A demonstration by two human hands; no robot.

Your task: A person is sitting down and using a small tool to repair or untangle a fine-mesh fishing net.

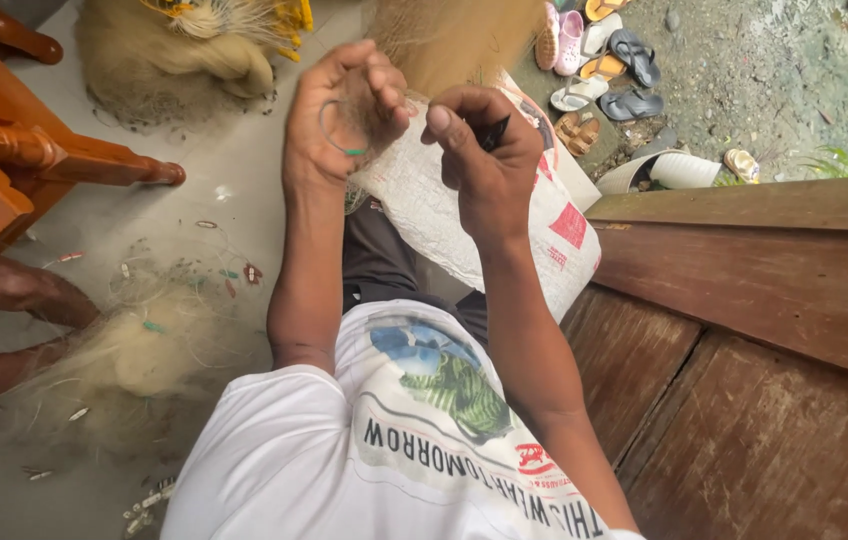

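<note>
Over the lap, left hand (344, 115) fingers pinch fine net (369, 125); right hand (484, 165) grips a dark needle (495, 131), white sack (444, 220) edge just below.

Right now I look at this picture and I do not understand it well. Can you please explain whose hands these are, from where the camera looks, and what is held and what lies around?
One camera sits on a person's head and looks down, so both arms belong to that person. The left hand is closed around thin pale fishing net threads. The right hand pinches a small dark pointed tool. Under the hands, a white woven plastic sack with red patches rests on the lap. A heap of pale fine net lies on the grey floor. Brown wooden boards are at the right, colourful sandals lie beyond.
</note>
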